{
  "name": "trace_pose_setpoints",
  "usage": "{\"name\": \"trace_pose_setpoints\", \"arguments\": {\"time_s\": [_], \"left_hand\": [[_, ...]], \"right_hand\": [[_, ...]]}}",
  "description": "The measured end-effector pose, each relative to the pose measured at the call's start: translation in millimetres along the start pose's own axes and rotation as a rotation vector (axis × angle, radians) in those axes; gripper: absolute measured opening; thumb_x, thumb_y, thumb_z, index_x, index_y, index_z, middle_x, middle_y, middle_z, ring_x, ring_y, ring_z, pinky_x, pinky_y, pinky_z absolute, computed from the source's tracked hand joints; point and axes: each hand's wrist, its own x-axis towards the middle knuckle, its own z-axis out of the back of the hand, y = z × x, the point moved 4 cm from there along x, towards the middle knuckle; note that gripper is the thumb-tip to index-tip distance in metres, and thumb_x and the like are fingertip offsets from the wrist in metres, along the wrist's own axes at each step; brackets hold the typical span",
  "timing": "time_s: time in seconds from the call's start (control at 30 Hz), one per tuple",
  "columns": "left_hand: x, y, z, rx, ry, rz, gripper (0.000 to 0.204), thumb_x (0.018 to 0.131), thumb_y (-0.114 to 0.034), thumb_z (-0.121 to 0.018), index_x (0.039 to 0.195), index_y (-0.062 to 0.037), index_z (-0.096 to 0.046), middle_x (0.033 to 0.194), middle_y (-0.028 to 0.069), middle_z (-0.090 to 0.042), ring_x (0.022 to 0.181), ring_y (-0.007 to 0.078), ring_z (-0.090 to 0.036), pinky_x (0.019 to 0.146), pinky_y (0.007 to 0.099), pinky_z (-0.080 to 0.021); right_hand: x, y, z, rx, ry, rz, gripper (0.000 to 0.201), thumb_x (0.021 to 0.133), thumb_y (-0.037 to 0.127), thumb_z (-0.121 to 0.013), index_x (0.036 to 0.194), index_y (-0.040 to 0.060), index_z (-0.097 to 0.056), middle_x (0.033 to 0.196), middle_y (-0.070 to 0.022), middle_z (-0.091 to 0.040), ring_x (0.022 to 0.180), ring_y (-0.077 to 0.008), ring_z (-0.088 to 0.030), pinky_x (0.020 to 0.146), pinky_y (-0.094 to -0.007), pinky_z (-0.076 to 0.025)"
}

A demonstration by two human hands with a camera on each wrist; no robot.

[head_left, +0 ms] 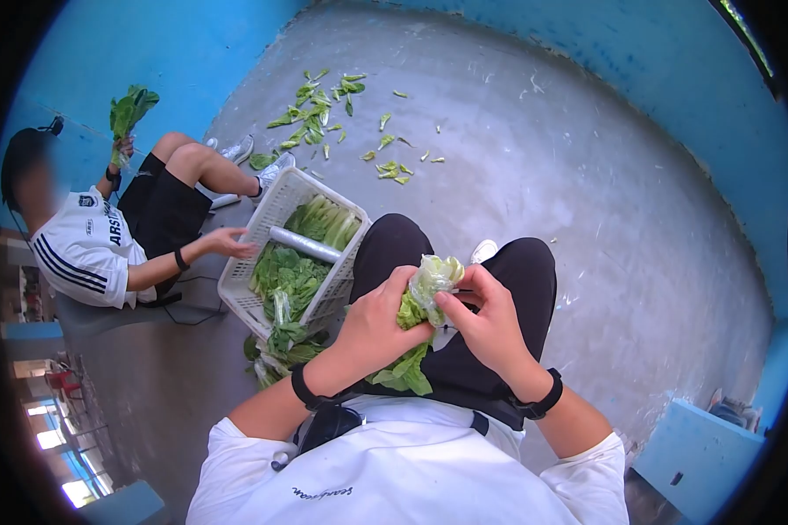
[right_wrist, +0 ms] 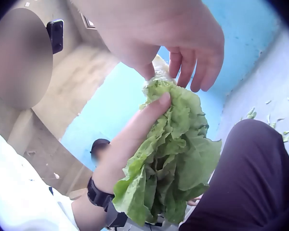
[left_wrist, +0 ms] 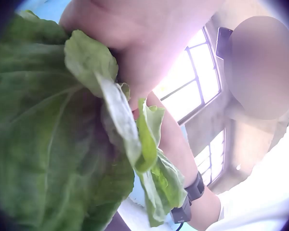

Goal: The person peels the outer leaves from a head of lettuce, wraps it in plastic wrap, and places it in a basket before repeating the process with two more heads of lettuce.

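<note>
A bunch of leafy greens [head_left: 404,371] hangs leaves-down over the lap, its pale stem end wrapped in clear film [head_left: 431,284]. My left hand [head_left: 378,322] grips the bunch just below the film, thumb across the leaves [right_wrist: 176,125] in the right wrist view. At the wrapped end, my right hand [head_left: 488,322] pinches the film [right_wrist: 160,79] between thumb and fingers; its other fingers hang bent beside it. Large leaves [left_wrist: 43,130] cover much of the left wrist view and hide the left fingertips.
To the left, a white basket [head_left: 236,278] holds more greens [head_left: 291,282] with a film roll [head_left: 305,244] across it. A seated person [head_left: 92,236] beside it holds another bunch [head_left: 133,109]. Loose leaves [head_left: 311,114] lie on the floor [head_left: 639,289].
</note>
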Motion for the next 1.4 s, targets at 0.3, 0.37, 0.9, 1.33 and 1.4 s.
{"name": "trace_pose_setpoints", "arguments": {"time_s": [0.3,0.37,0.9,1.33,1.4], "left_hand": [[0.8,1.6,1.9,-0.301,0.093,-0.035,0.066,0.079,-0.022,-0.079,0.134,-0.0059,-0.046,0.118,0.0197,-0.065,0.11,0.0394,-0.065,0.091,0.0426,-0.052],[-3.4,5.3,1.7,-0.244,0.076,-0.061,0.065,0.077,-0.017,-0.08,0.132,-0.0053,-0.049,0.115,0.0168,-0.065,0.108,0.0344,-0.066,0.092,0.0389,-0.051],[-10.3,-12.8,4.9,0.098,-0.14,-0.428,0.064,0.062,-0.009,-0.085,0.119,-0.0074,-0.055,0.106,0.0132,-0.065,0.096,0.0365,-0.065,0.081,0.0447,-0.051],[-15.3,-6.0,-9.4,0.028,-0.138,-0.442,0.06,0.062,-0.011,-0.084,0.116,-0.0066,-0.058,0.101,0.0111,-0.067,0.088,0.034,-0.068,0.074,0.0422,-0.053],[-14.2,-6.3,-8.1,0.034,-0.154,-0.453,0.06,0.063,-0.011,-0.084,0.117,-0.0068,-0.058,0.1,0.0114,-0.067,0.088,0.0349,-0.067,0.074,0.0427,-0.053]], "right_hand": [[7.0,4.2,14.4,-0.013,0.143,-0.002,0.027,0.09,0.017,-0.073,0.109,0.0,-0.063,0.105,-0.0097,-0.07,0.104,-0.0198,-0.068,0.092,-0.0339,-0.053],[5.3,11.7,20.6,0.026,0.124,0.054,0.035,0.089,0.016,-0.073,0.118,0.0016,-0.061,0.115,-0.0105,-0.068,0.111,-0.0209,-0.065,0.097,-0.0351,-0.051],[-9.8,58.8,12.5,-0.287,0.36,0.471,0.046,0.095,0.015,-0.06,0.139,0.0025,-0.052,0.136,-0.0167,-0.059,0.125,-0.0376,-0.055,0.106,-0.0431,-0.044],[-18.1,29.0,6.4,0.296,0.413,0.132,0.051,0.108,0.026,-0.038,0.153,0.003,-0.037,0.146,-0.0161,-0.053,0.136,-0.0242,-0.049,0.115,-0.0368,-0.035],[-18.6,27.0,5.0,0.306,0.433,0.132,0.055,0.107,0.025,-0.041,0.157,0.0049,-0.03,0.149,-0.0169,-0.05,0.137,-0.024,-0.048,0.115,-0.0374,-0.034]]}}
